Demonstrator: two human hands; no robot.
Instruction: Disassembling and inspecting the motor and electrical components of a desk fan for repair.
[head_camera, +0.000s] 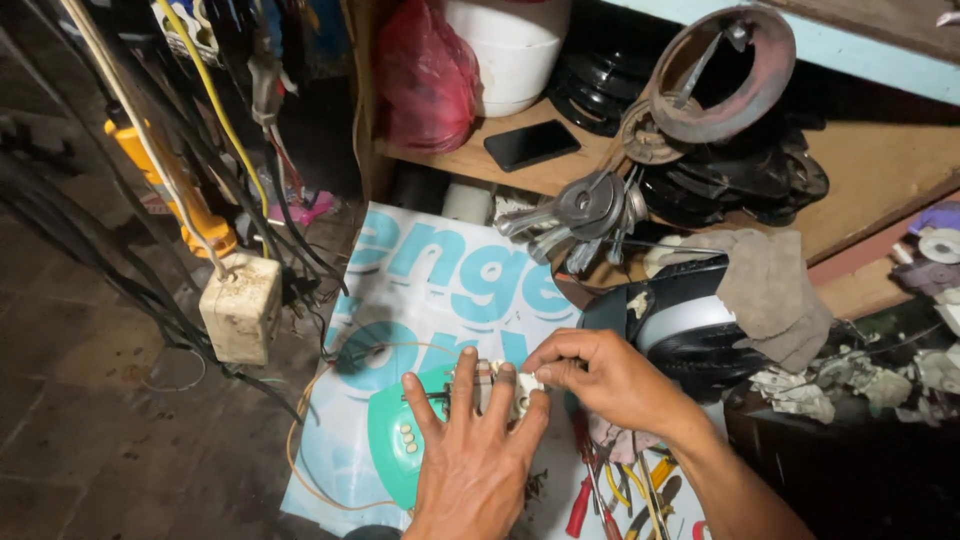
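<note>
Resting beneath both hands (520, 400): teal appliance (395, 430).

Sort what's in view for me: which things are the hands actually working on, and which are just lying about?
In hand:
left hand
right hand
small white part
teal appliance housing

Lying about:
black phone
red bag
grey rag
screwdrivers
white socket block

A large white printed sheet (440, 290) with big teal lettering is lying flat on the floor below the shelf, serving as the work mat. On the wooden shelf (470, 160) above it, a black phone (531, 144) is lying face up, its rectangular screen dark. Beside it, a red plastic bag (425, 75) is slumping against a white tub (510, 50).
</note>
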